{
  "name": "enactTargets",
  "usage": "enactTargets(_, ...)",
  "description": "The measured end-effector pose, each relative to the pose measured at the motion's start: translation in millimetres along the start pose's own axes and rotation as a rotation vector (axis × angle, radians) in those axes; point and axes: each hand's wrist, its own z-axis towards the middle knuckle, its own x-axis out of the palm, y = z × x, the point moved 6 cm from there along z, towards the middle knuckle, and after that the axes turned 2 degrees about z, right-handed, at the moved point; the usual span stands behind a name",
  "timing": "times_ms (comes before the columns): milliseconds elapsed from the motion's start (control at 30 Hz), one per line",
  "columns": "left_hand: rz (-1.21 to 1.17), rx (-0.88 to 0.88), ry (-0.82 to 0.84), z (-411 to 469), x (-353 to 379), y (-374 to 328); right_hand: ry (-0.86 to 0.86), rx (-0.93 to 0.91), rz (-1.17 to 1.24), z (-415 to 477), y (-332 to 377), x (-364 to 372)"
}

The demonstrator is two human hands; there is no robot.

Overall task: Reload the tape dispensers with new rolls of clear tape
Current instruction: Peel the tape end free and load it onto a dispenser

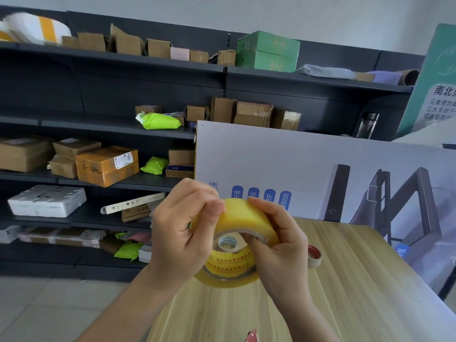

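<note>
A fat roll of yellowish clear tape (243,218) is held up in front of me, above the wooden table (357,292). My left hand (183,233) grips its left side, thumb and fingertips pinched on the outer face. My right hand (276,245) holds the right side, with a thumb at the core's rim. Below it another yellow tape roll with red print (230,267) shows, partly hidden by both hands. A small, nearly used-up roll with a red core (314,255) lies on the table to the right. A red tip of something (252,336) peeks in at the bottom edge.
A large printed board (320,169) leans upright along the table's far side. Dark shelves (98,134) with cardboard boxes, green bags and parcels fill the left and back. Grey floor tiles (49,304) lie to the left of the table.
</note>
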Motion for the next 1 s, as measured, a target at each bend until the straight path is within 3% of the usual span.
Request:
enactTargets(200, -0.051, -0.025, -0.003, -4.1, 2.4, 4.6, 0.016, 0.002, 0.001, -2.1, -2.5, -0.7)
enactTargets(400, -0.124, 0.063, 0.087, -2.9, 9.4, -3.3, 0.071, 0.013, 0.051, 6.2, 0.1, -0.9)
enactTargets(567, -0.123, 0.104, 0.012, -5.9, 4.5, -6.6, 0.107, 0.083, 0.066, 8.6, -2.0, -3.4)
enactTargets(867, -0.266, -0.068, -0.054, -3.2, 2.0, 3.0, 0.151, 0.206, 0.149, 9.1, -9.6, -2.2)
enactTargets(1000, -0.125, -0.053, 0.096, -2.0, 7.0, 2.4, 0.109, 0.224, 0.215, 8.8, -14.0, -4.4)
